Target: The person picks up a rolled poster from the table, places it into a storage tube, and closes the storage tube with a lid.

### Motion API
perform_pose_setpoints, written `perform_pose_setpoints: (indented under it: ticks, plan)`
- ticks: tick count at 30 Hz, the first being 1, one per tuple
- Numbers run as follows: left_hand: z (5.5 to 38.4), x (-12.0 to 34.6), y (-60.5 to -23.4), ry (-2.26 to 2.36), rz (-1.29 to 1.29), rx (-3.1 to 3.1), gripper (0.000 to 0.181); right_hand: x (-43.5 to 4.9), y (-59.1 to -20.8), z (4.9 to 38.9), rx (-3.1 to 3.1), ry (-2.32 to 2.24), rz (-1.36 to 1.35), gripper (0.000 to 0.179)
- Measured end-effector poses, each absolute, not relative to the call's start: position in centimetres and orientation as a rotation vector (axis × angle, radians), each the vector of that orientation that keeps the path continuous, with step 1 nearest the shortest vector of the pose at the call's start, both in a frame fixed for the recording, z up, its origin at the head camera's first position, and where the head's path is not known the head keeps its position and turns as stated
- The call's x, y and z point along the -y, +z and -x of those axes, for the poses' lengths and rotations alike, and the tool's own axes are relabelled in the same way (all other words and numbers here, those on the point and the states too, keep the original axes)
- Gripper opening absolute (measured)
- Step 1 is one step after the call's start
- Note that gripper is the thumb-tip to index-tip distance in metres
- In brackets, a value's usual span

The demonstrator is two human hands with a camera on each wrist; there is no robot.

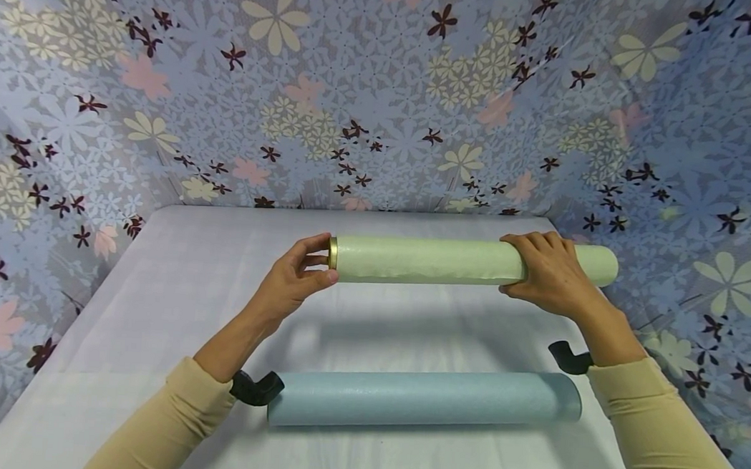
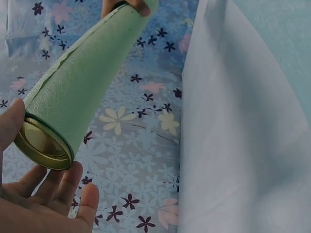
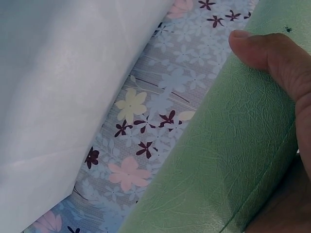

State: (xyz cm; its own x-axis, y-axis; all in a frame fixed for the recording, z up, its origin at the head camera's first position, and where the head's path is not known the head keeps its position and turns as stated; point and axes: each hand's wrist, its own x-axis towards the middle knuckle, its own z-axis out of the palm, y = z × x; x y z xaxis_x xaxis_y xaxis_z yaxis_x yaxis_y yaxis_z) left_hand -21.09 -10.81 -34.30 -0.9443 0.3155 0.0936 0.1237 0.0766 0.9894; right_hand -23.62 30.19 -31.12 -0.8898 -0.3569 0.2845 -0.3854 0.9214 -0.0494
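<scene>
A long pale green cylindrical tube [image 1: 425, 260] with a textured surface is held up level over the white-covered table. My left hand [image 1: 289, 279] holds its left end, thumb on one side and fingertips on the other side of the gold metal end cap [image 2: 43, 141]. Near the tube's right end, my right hand [image 1: 550, 274] grips it from above, and the right wrist view shows the thumb [image 3: 262, 51] lying along its surface. A light blue tube [image 1: 423, 401] lies below on the table, between my forearms.
The white cloth [image 1: 232, 254] covers the table, whose far edge meets a flowered blue curtain [image 1: 383, 106]. That fabric also hangs along both sides. Black curved straps [image 1: 256, 388] sit at both wrists, the left one overlapping the blue tube's end in the head view.
</scene>
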Motion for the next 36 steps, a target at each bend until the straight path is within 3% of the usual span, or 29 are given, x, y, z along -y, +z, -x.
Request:
perform_pose_setpoints:
  ticks: [13,36]
  plan:
    - [20.9,11.53,-34.24,1.992,-0.516,-2.205,0.057,-30.26,-31.05,23.59,2.793,0.148,-0.564,0.08]
    - [21.21,11.38,-34.74,1.941,-0.478,-2.31,0.056,-29.8,-31.0,23.47,2.776,0.077,-0.592,0.079]
